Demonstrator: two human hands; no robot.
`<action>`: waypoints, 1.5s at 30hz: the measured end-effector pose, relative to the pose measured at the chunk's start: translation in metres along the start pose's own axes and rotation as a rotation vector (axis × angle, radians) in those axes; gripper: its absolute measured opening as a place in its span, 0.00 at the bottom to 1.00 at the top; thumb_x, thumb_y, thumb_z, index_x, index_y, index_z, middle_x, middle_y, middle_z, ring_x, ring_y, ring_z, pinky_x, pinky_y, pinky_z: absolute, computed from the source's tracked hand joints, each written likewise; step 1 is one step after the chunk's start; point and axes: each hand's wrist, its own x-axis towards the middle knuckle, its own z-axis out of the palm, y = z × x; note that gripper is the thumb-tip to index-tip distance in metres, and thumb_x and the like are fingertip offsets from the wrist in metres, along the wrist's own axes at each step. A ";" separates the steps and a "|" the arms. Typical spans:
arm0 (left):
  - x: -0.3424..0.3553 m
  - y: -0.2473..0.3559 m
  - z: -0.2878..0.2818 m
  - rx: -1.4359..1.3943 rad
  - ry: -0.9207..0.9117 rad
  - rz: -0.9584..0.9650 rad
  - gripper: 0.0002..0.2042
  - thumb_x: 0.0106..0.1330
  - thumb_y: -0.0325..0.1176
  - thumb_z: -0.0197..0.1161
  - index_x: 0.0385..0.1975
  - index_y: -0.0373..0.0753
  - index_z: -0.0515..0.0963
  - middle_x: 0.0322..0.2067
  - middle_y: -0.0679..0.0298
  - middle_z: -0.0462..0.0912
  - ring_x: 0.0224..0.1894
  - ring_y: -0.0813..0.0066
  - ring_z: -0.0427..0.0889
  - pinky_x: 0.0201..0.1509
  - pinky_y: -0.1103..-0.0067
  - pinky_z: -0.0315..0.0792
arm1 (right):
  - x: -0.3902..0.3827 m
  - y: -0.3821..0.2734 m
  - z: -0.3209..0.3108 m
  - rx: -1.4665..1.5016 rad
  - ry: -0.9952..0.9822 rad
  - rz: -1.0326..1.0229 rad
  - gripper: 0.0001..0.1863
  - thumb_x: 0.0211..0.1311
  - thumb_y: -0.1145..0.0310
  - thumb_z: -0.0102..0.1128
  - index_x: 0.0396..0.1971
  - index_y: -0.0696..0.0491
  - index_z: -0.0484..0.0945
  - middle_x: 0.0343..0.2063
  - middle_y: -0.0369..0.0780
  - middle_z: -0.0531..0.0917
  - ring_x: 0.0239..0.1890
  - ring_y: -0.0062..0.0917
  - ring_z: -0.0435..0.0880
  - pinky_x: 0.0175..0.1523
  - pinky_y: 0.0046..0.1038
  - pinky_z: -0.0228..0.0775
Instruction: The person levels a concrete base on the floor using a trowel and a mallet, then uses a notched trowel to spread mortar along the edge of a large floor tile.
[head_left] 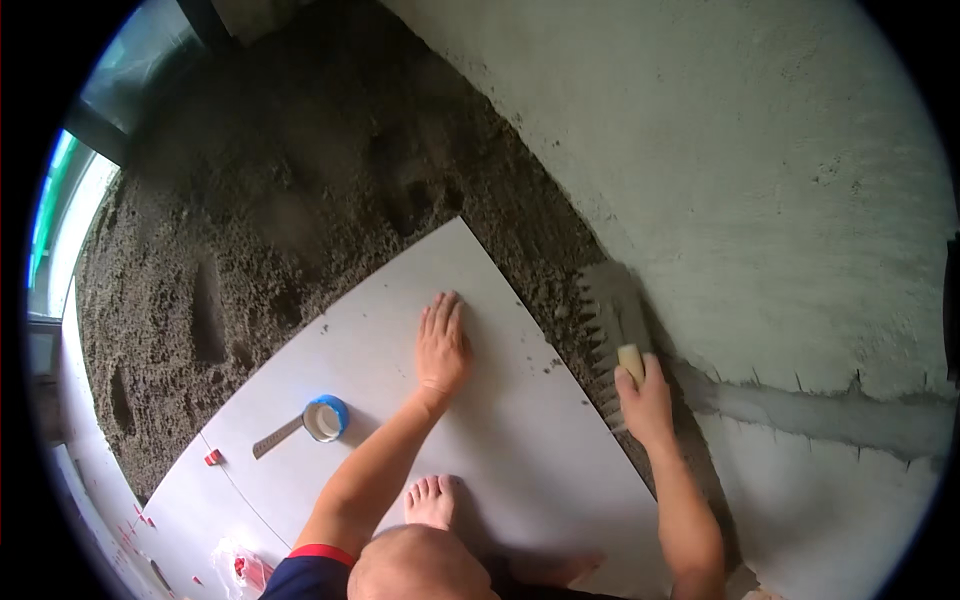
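My left hand lies flat on a large white tile, fingers stretched out toward its far corner. In my right hand is the pale handle of a notched trowel, its toothed metal blade smeared with grey mortar. The blade rests along the tile's right edge, over the strip of dark mortar beside the wall. A round blue-rimmed thing with a flat grey strip sticking out sits on the tiles, left of my left forearm. Its exact kind I cannot make out.
Dark, crumbly mortar bed spreads beyond the tile. A rough plastered wall with a grey band rises on the right. A small red piece sits at a tile joint, near a clear plastic bag. My bare foot stands on the tile.
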 end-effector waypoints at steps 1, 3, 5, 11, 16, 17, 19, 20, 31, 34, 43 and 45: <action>-0.001 0.000 -0.001 -0.035 -0.031 -0.001 0.22 0.57 0.25 0.51 0.55 0.35 0.69 0.60 0.56 0.68 0.66 0.58 0.63 0.70 0.63 0.54 | -0.006 -0.003 0.007 0.448 -0.087 0.312 0.16 0.64 0.58 0.56 0.44 0.53 0.69 0.19 0.39 0.75 0.22 0.31 0.78 0.23 0.31 0.68; -0.002 0.000 -0.002 -0.081 -0.062 0.000 0.23 0.55 0.23 0.51 0.54 0.36 0.70 0.59 0.56 0.70 0.65 0.57 0.64 0.69 0.64 0.56 | -0.019 -0.012 0.025 1.023 -0.113 0.670 0.17 0.65 0.53 0.54 0.40 0.52 0.68 0.15 0.34 0.71 0.12 0.21 0.70 0.16 0.24 0.60; -0.003 0.000 -0.003 -0.125 -0.017 -0.010 0.22 0.55 0.23 0.50 0.53 0.36 0.70 0.59 0.57 0.70 0.65 0.57 0.64 0.69 0.64 0.56 | -0.029 -0.030 0.052 1.155 0.009 0.812 0.16 0.66 0.51 0.52 0.35 0.49 0.67 0.14 0.33 0.69 0.09 0.18 0.66 0.13 0.22 0.56; -0.004 -0.002 -0.006 -0.338 0.060 -0.125 0.17 0.65 0.30 0.50 0.53 0.33 0.69 0.57 0.52 0.70 0.61 0.51 0.66 0.66 0.63 0.59 | 0.012 -0.076 0.125 1.493 0.021 0.738 0.17 0.66 0.49 0.52 0.33 0.46 0.62 0.17 0.33 0.67 0.11 0.19 0.63 0.16 0.25 0.57; -0.005 -0.001 -0.008 -0.395 0.086 -0.220 0.20 0.70 0.39 0.45 0.55 0.32 0.67 0.58 0.47 0.66 0.62 0.47 0.63 0.65 0.62 0.59 | 0.095 -0.102 0.125 1.394 -0.204 0.582 0.18 0.67 0.50 0.50 0.35 0.52 0.68 0.13 0.33 0.68 0.10 0.18 0.66 0.14 0.22 0.56; -0.005 -0.001 -0.009 -0.408 0.095 -0.226 0.20 0.70 0.39 0.45 0.55 0.32 0.67 0.58 0.47 0.66 0.62 0.47 0.63 0.65 0.62 0.59 | 0.110 -0.108 0.121 1.369 -0.263 0.610 0.18 0.67 0.51 0.51 0.35 0.53 0.68 0.14 0.34 0.69 0.10 0.18 0.66 0.15 0.22 0.57; -0.004 -0.002 -0.010 -0.445 0.064 -0.229 0.21 0.70 0.40 0.45 0.55 0.31 0.66 0.58 0.46 0.65 0.62 0.46 0.63 0.65 0.62 0.58 | 0.134 -0.114 0.110 1.382 -0.293 0.565 0.18 0.66 0.51 0.51 0.36 0.53 0.68 0.14 0.34 0.69 0.10 0.19 0.66 0.15 0.22 0.58; -0.004 -0.003 -0.011 -0.459 0.080 -0.233 0.21 0.70 0.40 0.45 0.55 0.31 0.66 0.58 0.46 0.65 0.62 0.46 0.63 0.65 0.62 0.58 | 0.138 -0.117 0.106 1.390 -0.311 0.552 0.18 0.66 0.51 0.51 0.36 0.53 0.68 0.14 0.34 0.70 0.10 0.19 0.67 0.15 0.22 0.58; -0.008 -0.010 -0.010 -0.561 0.160 -0.232 0.21 0.71 0.40 0.43 0.56 0.29 0.65 0.58 0.45 0.66 0.61 0.47 0.64 0.65 0.63 0.57 | 0.153 -0.149 0.134 1.557 -0.826 0.455 0.10 0.59 0.63 0.57 0.23 0.49 0.68 0.14 0.32 0.72 0.10 0.16 0.68 0.16 0.22 0.62; -0.010 -0.014 -0.012 -0.589 0.192 -0.252 0.23 0.72 0.43 0.42 0.55 0.29 0.65 0.57 0.45 0.66 0.60 0.48 0.64 0.64 0.64 0.57 | 0.171 -0.151 0.140 1.526 -0.838 0.577 0.10 0.59 0.63 0.58 0.23 0.49 0.68 0.15 0.33 0.72 0.11 0.16 0.69 0.17 0.23 0.63; -0.013 -0.014 -0.009 -0.591 0.169 -0.176 0.30 0.72 0.52 0.41 0.58 0.28 0.62 0.59 0.46 0.63 0.62 0.51 0.63 0.65 0.65 0.56 | 0.108 -0.098 0.138 1.848 -0.291 0.751 0.08 0.61 0.66 0.54 0.29 0.49 0.65 0.16 0.34 0.69 0.11 0.17 0.64 0.16 0.24 0.58; -0.013 -0.013 -0.009 -0.615 0.166 -0.179 0.30 0.71 0.52 0.40 0.58 0.29 0.62 0.59 0.45 0.63 0.62 0.48 0.63 0.65 0.63 0.56 | 0.074 -0.072 0.129 1.864 -0.241 0.777 0.08 0.61 0.66 0.54 0.29 0.49 0.64 0.16 0.33 0.69 0.11 0.17 0.64 0.16 0.24 0.58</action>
